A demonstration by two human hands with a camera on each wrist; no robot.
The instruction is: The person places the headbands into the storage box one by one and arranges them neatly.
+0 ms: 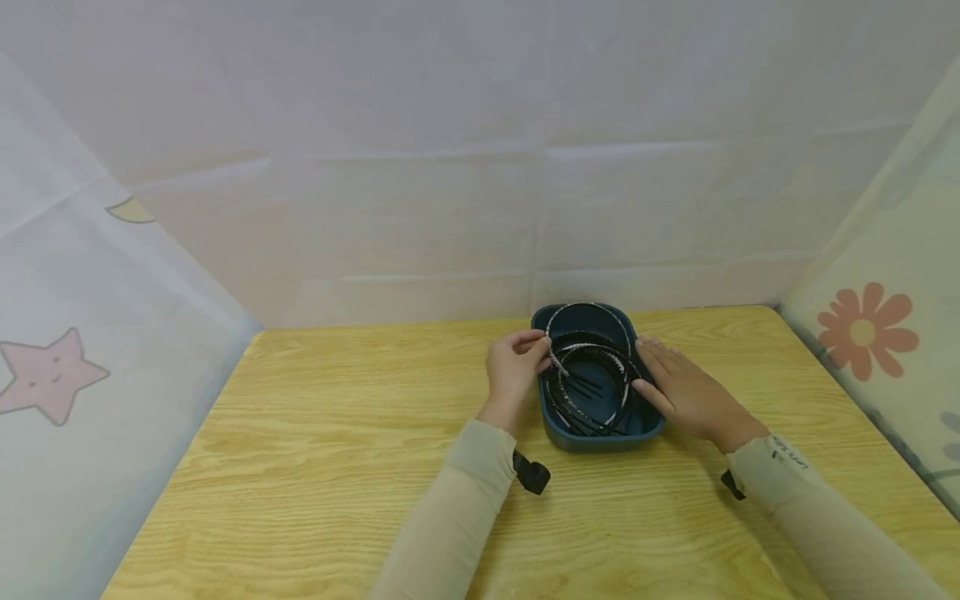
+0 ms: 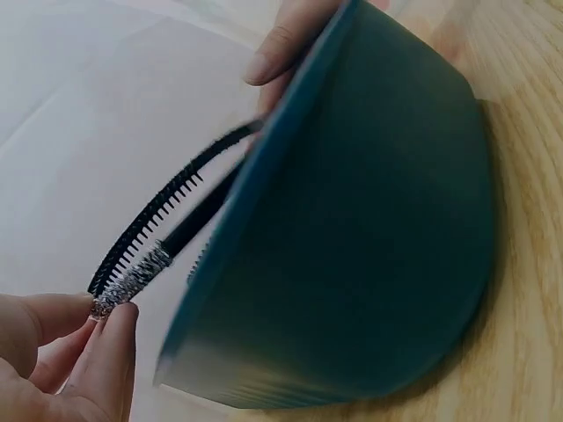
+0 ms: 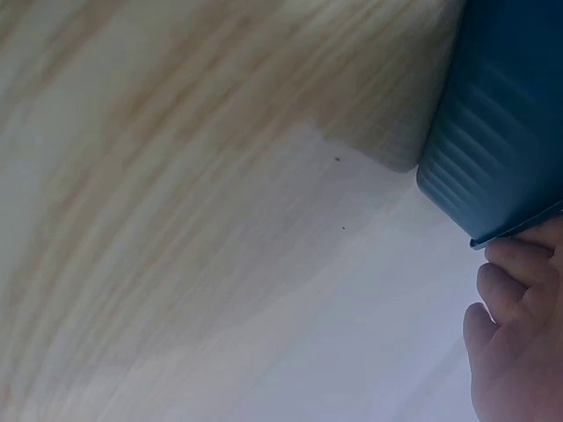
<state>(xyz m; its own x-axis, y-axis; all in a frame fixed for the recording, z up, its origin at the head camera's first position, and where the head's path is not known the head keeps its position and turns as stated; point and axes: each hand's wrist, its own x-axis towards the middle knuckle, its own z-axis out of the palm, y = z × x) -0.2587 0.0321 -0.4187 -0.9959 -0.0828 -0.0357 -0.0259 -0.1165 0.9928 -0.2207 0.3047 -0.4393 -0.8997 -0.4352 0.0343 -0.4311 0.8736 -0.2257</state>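
A dark blue plastic bin (image 1: 600, 443) stands on the table, holding several black and silver headbands (image 1: 590, 356) heaped inside. My left hand (image 1: 513, 367), at the bin's left rim, pinches a silver glittery headband (image 2: 132, 280) between thumb and fingers. That headband stands partly above the rim, and comb-like teeth show on a black band beside it in the left wrist view. Over the right rim lies my right hand (image 1: 693, 396), its fingers extended and its thumb spread toward the near side. In the right wrist view its fingers (image 3: 515, 264) touch the rim.
The bin sits near the back edge of the wood-grain table (image 1: 330, 450). Behind it rises a pale sheet wall (image 1: 405, 217). Side sheets carry a pink star (image 1: 54, 375) and a red flower (image 1: 862, 333). Black straps (image 1: 532, 475) hang at the wrists.
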